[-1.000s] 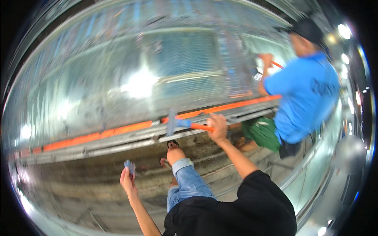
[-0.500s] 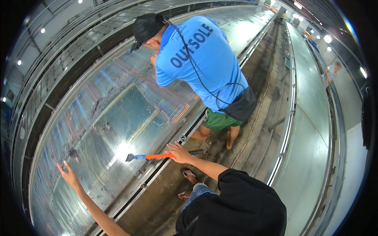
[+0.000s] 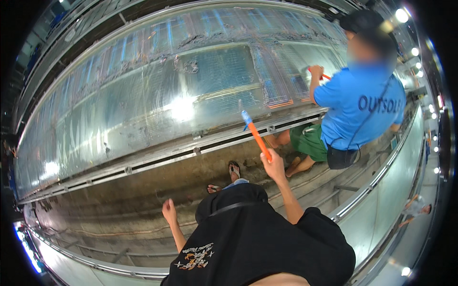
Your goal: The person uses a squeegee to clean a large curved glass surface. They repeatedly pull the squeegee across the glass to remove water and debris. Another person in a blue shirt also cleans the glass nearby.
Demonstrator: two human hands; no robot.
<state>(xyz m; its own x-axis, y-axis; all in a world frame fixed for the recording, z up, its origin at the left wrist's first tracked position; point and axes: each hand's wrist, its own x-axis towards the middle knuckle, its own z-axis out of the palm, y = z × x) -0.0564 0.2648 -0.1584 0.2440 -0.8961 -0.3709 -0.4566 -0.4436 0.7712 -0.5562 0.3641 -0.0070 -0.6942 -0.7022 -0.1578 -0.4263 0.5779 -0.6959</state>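
My right hand [image 3: 273, 164] is wrapped round the orange handle of a long scraper [image 3: 259, 137]. Its blue neck points up and away, over the near edge of the long glassy table [image 3: 143, 112]; the head is faint against the wet surface, so contact with it cannot be told. My left hand [image 3: 169, 210] hangs low over the walkway, away from the table, its fingers loosely curled with nothing visible in them. Grey, clumpy residue [image 3: 186, 65] and streaks lie on the table.
A co-worker in a blue shirt [image 3: 360, 102] stands close on my right, leaning over the table with a red-handled tool [image 3: 325, 76]. A metal rail [image 3: 157, 159] runs along the near edge. Another long table [image 3: 381, 190] lies behind us, with a distant person [image 3: 417, 207] beyond it.
The view has swung left, and the co-worker now shows further right. My left hand has come off the table area and curled. The scraper has lifted and points more away from me.
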